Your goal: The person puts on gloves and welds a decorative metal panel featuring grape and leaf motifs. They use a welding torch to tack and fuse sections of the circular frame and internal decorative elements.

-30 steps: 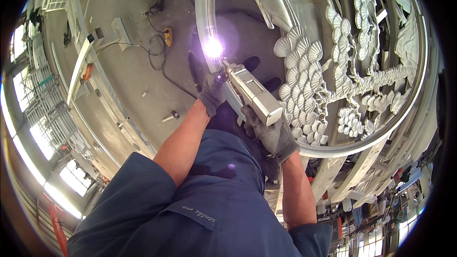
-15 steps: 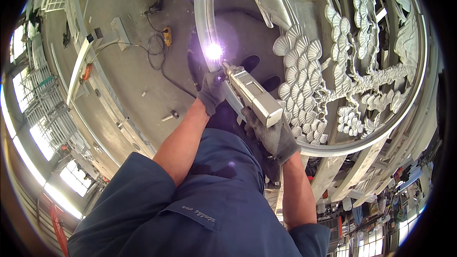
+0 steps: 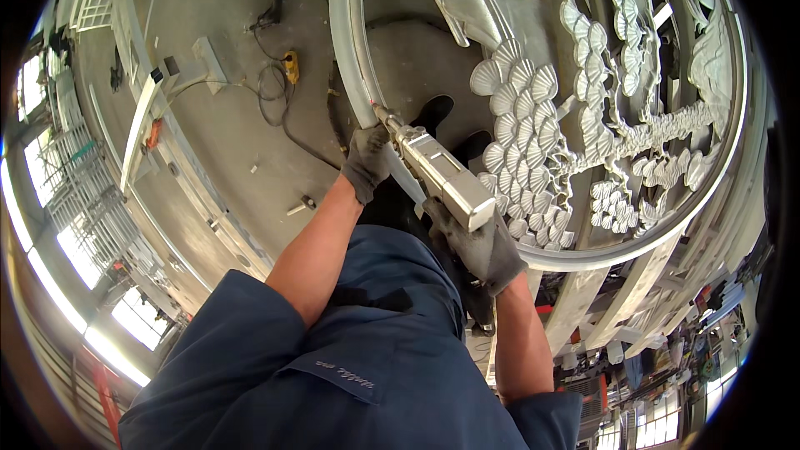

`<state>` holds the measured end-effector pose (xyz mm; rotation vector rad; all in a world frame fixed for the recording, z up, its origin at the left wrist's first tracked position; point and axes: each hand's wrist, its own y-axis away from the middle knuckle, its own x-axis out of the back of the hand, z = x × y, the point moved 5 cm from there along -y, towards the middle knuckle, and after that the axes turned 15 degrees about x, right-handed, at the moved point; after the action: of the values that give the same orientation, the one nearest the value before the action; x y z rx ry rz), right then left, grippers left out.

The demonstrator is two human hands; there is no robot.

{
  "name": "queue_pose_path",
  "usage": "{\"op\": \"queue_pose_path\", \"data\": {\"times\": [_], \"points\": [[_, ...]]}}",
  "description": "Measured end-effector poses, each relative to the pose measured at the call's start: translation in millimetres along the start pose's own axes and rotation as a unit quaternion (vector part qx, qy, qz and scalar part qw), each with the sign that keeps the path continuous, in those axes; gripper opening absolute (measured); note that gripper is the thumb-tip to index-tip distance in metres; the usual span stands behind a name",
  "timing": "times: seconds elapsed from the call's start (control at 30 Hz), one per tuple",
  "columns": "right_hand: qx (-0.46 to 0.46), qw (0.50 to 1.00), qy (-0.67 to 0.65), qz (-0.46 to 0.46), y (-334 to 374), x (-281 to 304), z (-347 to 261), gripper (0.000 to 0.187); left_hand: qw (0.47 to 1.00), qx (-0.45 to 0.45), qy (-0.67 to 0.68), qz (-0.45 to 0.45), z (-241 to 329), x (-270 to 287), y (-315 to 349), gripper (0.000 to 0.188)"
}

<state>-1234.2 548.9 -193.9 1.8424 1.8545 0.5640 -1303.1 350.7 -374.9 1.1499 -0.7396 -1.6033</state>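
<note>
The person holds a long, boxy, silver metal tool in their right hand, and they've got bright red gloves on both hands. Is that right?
Not quite: the dark grey gloves are not bright red, as the head view shows. The rest is right: gloves on both hands, and the right hand holds the long, boxy, silver metal tool.

Open way left of the curved metal frame (image 3: pixel 348 50), tight room inside it.
Left of the frame, a hand could pass above the floor (image 3: pixel 242 133), over the dark cable (image 3: pixel 312 150) and yellow box (image 3: pixel 290 67). Inside, the gap between the silver tool (image 3: pixel 450 175) and the scalloped metalwork (image 3: pixel 523 133) narrows toward the right hand (image 3: pixel 479 246); the left hand (image 3: pixel 367 162) blocks the frame's edge beside the nozzle (image 3: pixel 386 116).
</note>
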Motion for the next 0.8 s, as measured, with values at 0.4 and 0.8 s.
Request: {"op": "queue_pose_path", "data": {"times": [0.4,0.8], "points": [[0.052,0.997,-0.047,0.016,-20,7,-4,0.03,0.992,0.01,0.094,-0.08,9,-14,4,0.053],[-0.015,0.995,-0.097,-0.018,-31,1,7,0.046,0.989,-0.003,0.116,-0.09,7,-12,5,0.055]]}}
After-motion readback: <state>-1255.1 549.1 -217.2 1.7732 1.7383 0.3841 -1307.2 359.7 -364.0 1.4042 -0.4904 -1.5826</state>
